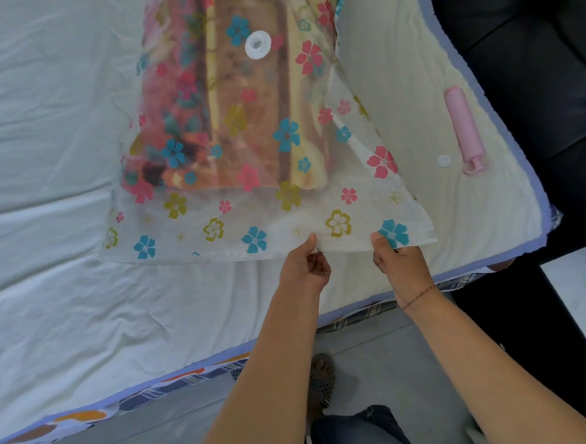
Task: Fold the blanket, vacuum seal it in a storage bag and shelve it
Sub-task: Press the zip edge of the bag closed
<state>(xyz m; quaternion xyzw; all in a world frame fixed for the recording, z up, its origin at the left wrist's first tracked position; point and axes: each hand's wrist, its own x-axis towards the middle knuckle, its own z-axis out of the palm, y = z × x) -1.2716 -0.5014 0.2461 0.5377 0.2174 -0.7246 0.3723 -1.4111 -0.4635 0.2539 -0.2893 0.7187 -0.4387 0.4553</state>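
Observation:
A clear storage bag (pixel 216 223) printed with coloured flowers lies on the bed, its mouth edge towards me. Inside it shows the folded blanket (pixel 230 116), patterned in brown, yellow and pink. A white round valve (pixel 257 44) sits on the bag's top face. My left hand (pixel 304 264) pinches the bag's near edge around its middle. My right hand (pixel 398 260) pinches the same edge close to the right corner, lifting it slightly off the sheet.
A pink hand pump (pixel 463 129) and a small white cap (pixel 443 160) lie on the bed to the right of the bag. The white sheet (pixel 48 175) spreads left. A black sofa (pixel 532 70) stands beyond the bed's right edge. Grey floor lies below me.

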